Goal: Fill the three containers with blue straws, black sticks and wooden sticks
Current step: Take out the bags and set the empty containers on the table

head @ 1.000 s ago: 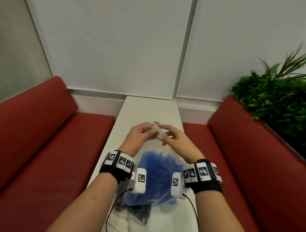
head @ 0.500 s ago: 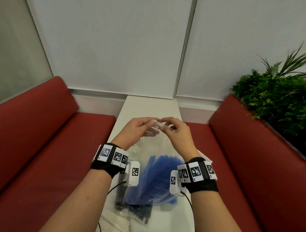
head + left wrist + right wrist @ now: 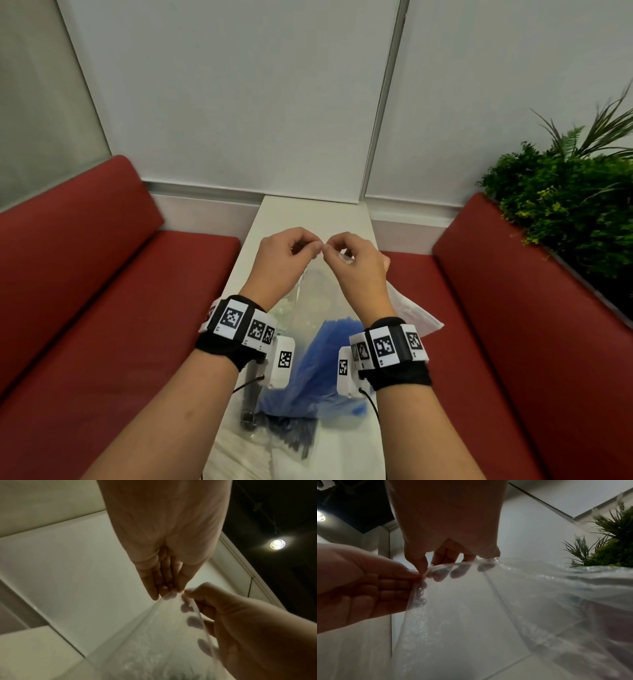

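A clear plastic bag point(image 3: 318, 301) of blue straws point(image 3: 318, 373) hangs over the narrow white table point(image 3: 308, 216). My left hand point(image 3: 291, 253) and right hand point(image 3: 349, 257) pinch its top edge side by side, fingers curled on the rim. In the left wrist view my left hand point(image 3: 164, 588) grips the bag point(image 3: 154, 635) beside the right hand point(image 3: 223, 615). The right wrist view shows my right hand point(image 3: 440, 563) pinching the bag point(image 3: 505, 601) rim next to the left hand point(image 3: 376, 582). A bag of black sticks point(image 3: 294, 442) lies under the straws.
Red benches point(image 3: 102, 291) flank the table on both sides. A green plant point(image 3: 575, 205) stands behind the right bench. More clear packaging point(image 3: 239, 459) lies at the table's near end. No containers are in view.
Both hands have lifted the bag's top edge higher and further away, and the bag now hangs stretched with the straws at its bottom.
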